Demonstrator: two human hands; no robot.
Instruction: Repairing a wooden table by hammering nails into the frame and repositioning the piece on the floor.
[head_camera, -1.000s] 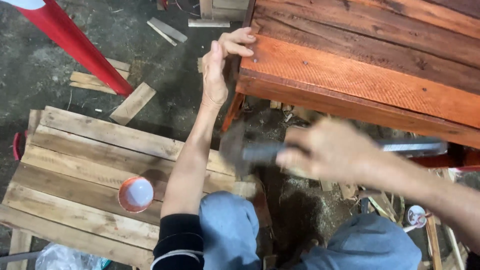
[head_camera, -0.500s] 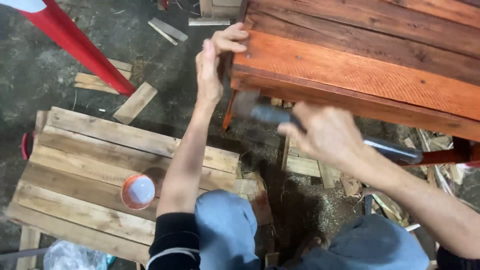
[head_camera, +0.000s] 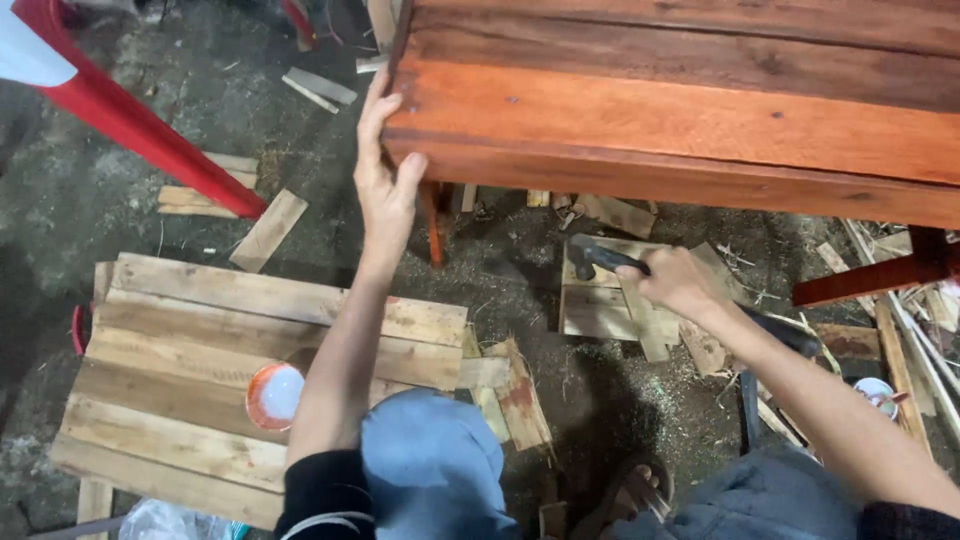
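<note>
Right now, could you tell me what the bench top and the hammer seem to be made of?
Bench top: wood planks with visible grain and a reddish-orange stain or finish. Hammer in the right hand: dark head, probably metal; handle mostly hidden, material unclear.

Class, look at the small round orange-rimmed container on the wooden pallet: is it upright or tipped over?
Upright. The small round orange-rimmed container rests on the wooden pallet with its round mouth facing up at the camera, its pale inside in view.
</note>
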